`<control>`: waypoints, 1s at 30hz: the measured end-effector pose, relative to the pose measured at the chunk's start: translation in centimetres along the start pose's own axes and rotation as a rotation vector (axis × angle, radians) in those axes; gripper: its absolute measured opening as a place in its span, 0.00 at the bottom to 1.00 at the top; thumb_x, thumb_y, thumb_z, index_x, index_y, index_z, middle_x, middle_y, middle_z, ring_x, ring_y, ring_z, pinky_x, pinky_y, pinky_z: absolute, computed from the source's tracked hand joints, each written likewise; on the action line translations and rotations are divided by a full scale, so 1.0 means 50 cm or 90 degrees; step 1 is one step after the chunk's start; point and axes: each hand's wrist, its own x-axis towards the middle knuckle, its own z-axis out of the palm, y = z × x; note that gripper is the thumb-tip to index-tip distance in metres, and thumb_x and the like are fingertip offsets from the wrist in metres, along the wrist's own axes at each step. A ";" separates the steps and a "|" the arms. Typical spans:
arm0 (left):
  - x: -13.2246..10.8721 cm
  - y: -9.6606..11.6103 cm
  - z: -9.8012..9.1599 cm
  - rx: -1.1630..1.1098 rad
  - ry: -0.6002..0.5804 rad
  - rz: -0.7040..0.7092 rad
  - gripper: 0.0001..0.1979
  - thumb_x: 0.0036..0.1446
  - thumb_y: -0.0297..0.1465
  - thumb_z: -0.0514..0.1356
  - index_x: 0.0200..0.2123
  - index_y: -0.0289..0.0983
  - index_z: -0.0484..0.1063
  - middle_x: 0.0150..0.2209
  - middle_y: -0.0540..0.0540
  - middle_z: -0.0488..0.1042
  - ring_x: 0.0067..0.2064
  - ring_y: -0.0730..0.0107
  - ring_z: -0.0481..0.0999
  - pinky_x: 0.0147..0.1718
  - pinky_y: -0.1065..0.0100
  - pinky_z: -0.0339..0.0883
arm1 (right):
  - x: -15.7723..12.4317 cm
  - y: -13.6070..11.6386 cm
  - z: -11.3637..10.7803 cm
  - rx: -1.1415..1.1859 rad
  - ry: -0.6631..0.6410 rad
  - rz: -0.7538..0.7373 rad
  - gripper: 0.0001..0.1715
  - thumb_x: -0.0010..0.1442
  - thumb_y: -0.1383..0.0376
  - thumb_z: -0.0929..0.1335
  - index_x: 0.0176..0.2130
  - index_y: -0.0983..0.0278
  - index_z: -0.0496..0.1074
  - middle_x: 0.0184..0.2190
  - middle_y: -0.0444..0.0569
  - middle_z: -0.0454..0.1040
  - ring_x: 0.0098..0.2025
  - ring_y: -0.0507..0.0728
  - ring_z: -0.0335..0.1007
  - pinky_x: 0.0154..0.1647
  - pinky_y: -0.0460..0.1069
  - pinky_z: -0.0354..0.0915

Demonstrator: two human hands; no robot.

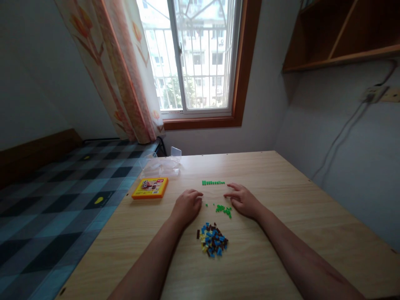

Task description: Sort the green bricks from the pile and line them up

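On the wooden table [250,258], a row of small green bricks [213,183] lies lined up beyond my hands. My left hand [188,204] rests on the tabletop left of the row's near side, its fingers loosely curled and apart, holding nothing visible. My right hand [242,200] has its fingers spread, the index fingertip close to the right end of the row. Between and slightly below the hands is a loose green pile [223,210], nearest my right hand. Closer to me sits a mixed pile of blue, brown and yellow bricks [214,240].
An orange-yellow box [150,188] lies at the table's left edge, with clear plastic containers [162,166] behind it. A bed with a checked cover [62,200] adjoins on the left. A window and curtain are beyond; a shelf hangs at upper right.
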 end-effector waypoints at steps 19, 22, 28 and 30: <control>0.000 -0.005 0.005 -0.020 -0.002 -0.003 0.13 0.61 0.28 0.57 0.44 0.38 0.80 0.45 0.42 0.80 0.48 0.57 0.77 0.51 0.58 0.71 | 0.004 -0.001 -0.001 -0.088 -0.028 0.080 0.21 0.69 0.58 0.63 0.54 0.57 0.78 0.63 0.55 0.68 0.65 0.65 0.62 0.67 0.63 0.55; 0.000 -0.008 0.006 -0.021 -0.002 -0.003 0.12 0.61 0.28 0.57 0.44 0.38 0.80 0.45 0.42 0.80 0.48 0.57 0.77 0.51 0.58 0.71 | 0.005 0.000 0.001 -0.101 -0.045 0.112 0.22 0.70 0.57 0.62 0.56 0.57 0.77 0.64 0.55 0.67 0.67 0.65 0.58 0.68 0.63 0.53; 0.001 -0.006 0.005 -0.028 -0.017 -0.010 0.13 0.61 0.29 0.57 0.44 0.38 0.80 0.45 0.42 0.80 0.48 0.57 0.77 0.50 0.58 0.71 | 0.011 0.004 0.013 -0.135 -0.052 0.213 0.27 0.71 0.55 0.60 0.64 0.57 0.69 0.69 0.55 0.59 0.72 0.69 0.50 0.70 0.68 0.45; 0.000 -0.004 0.004 -0.028 -0.021 -0.011 0.13 0.61 0.29 0.57 0.44 0.38 0.80 0.45 0.42 0.80 0.48 0.57 0.77 0.50 0.57 0.71 | 0.013 0.011 0.019 -0.120 -0.031 0.230 0.28 0.71 0.56 0.59 0.67 0.57 0.65 0.70 0.54 0.58 0.72 0.68 0.49 0.70 0.67 0.44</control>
